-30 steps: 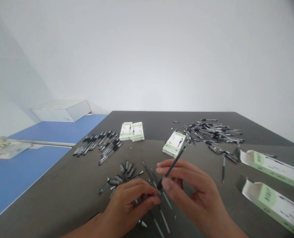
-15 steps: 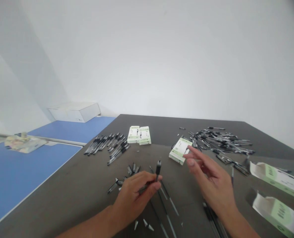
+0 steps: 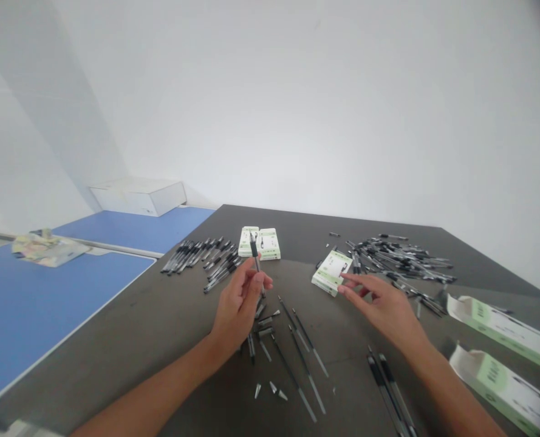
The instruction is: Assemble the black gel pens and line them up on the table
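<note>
My left hand point(image 3: 240, 303) pinches a black pen point(image 3: 254, 254) between thumb and fingers, tip pointing up and away, above the dark table point(image 3: 169, 340). It hovers just short of a row of assembled pens point(image 3: 203, 258). My right hand point(image 3: 381, 306) is stretched out flat with fingers spread and holds nothing. Its fingertips are beside a small green-and-white box point(image 3: 331, 272). Between the hands lie thin refills point(image 3: 299, 343) and short barrel parts point(image 3: 260, 321).
A large heap of pens point(image 3: 399, 255) lies at the back right. Two small boxes point(image 3: 260, 243) sit side by side further back. Two long open cartons point(image 3: 502, 349) lie at the right edge. A blue table point(image 3: 37, 291) with a white box point(image 3: 137, 195) stands on the left.
The right hand let go of the pen and reached out toward the small box. The left hand took the pen and carried it forward and left toward the row of pens.
</note>
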A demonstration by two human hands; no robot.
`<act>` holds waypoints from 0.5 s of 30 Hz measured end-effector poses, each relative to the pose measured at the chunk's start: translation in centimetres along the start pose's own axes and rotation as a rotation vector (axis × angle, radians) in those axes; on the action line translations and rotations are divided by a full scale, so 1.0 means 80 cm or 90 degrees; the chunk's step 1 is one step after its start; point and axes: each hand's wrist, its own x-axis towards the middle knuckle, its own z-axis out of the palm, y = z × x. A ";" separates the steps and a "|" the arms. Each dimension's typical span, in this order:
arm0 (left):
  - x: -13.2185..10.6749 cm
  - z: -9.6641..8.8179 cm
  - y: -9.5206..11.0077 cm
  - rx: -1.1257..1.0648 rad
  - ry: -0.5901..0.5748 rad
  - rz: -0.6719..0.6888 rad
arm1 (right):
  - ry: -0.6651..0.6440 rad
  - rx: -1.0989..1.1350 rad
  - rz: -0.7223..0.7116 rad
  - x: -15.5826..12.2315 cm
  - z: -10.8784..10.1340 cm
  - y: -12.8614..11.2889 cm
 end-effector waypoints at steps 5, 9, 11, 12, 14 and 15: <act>-0.006 0.002 0.000 -0.065 -0.014 -0.027 | -0.020 -0.012 0.007 0.003 -0.014 0.008; -0.002 0.000 0.005 -0.116 -0.014 -0.067 | -0.103 -0.027 0.030 0.004 -0.029 0.019; 0.004 -0.001 0.005 -0.154 -0.013 -0.094 | -0.166 -0.030 0.039 0.004 -0.035 0.022; 0.007 -0.002 0.004 -0.175 -0.010 -0.108 | -0.196 -0.028 0.042 0.004 -0.037 0.022; 0.014 -0.003 0.000 -0.211 0.004 -0.128 | -0.251 -0.016 0.041 0.002 -0.038 0.018; 0.018 -0.004 -0.003 -0.225 0.014 -0.134 | -0.278 -0.008 0.039 0.001 -0.037 0.013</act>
